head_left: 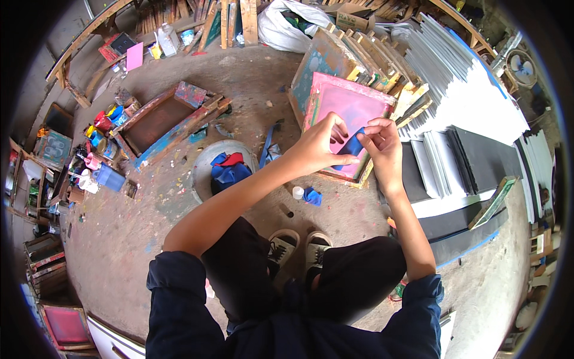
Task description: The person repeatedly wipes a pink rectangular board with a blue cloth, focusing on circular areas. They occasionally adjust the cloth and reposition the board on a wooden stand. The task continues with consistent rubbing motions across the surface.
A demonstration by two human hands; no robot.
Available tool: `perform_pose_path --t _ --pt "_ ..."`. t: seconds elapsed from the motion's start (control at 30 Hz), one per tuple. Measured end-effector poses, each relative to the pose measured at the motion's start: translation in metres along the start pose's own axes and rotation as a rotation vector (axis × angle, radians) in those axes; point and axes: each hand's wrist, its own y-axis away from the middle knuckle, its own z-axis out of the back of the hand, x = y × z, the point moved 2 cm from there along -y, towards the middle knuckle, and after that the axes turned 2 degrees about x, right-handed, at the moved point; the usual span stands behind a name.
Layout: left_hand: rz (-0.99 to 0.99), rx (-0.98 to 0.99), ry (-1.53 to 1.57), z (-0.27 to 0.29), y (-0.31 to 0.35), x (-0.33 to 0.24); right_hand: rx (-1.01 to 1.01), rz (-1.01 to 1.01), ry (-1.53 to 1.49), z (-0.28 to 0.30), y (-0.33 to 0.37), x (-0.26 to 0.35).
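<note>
In front of me I hold a dark blue piece of folded cloth [353, 145] with both hands. My right hand [384, 146] pinches its upper end between thumb and fingers. My left hand [326, 143] is curled at its left side, the thumb lying across the lower part of the cloth. Just beyond and beneath them leans a wood-framed printing screen [347, 96] with pink mesh, tilted against a stack of wooden frames [373, 57]. On the floor near my shoes lie a crumpled blue cloth [312, 196] and a small white cup [298, 192].
A round tub [202, 170] with blue and red cloths stands left of my forearm. Farther left are an empty wooden frame [164, 122] and several paint cans [103, 122]. White sheets [460, 84] and black boards [484, 158] lie stacked at the right. A white sack [281, 27] sits behind.
</note>
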Motion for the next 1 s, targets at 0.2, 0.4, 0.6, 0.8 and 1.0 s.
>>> perform_pose_path --t 0.2,0.4,0.6,0.8,1.0 --pt "0.079 -0.011 0.085 0.001 0.011 0.006 0.015 -0.024 0.268 0.003 0.005 -0.013" --pt "0.178 0.014 0.135 0.002 0.008 0.021 0.434 -0.351 -0.075 0.004 0.007 -0.03" --pt "0.431 0.141 0.135 -0.006 0.014 0.074 0.299 -0.436 -0.126 0.009 0.01 -0.086" --pt "0.491 0.182 0.115 -0.035 0.062 0.164 0.095 -0.491 0.172 0.016 0.031 -0.193" --pt "0.52 0.121 -0.127 -0.08 0.177 0.245 0.074 -0.475 0.298 -0.007 0.062 -0.274"
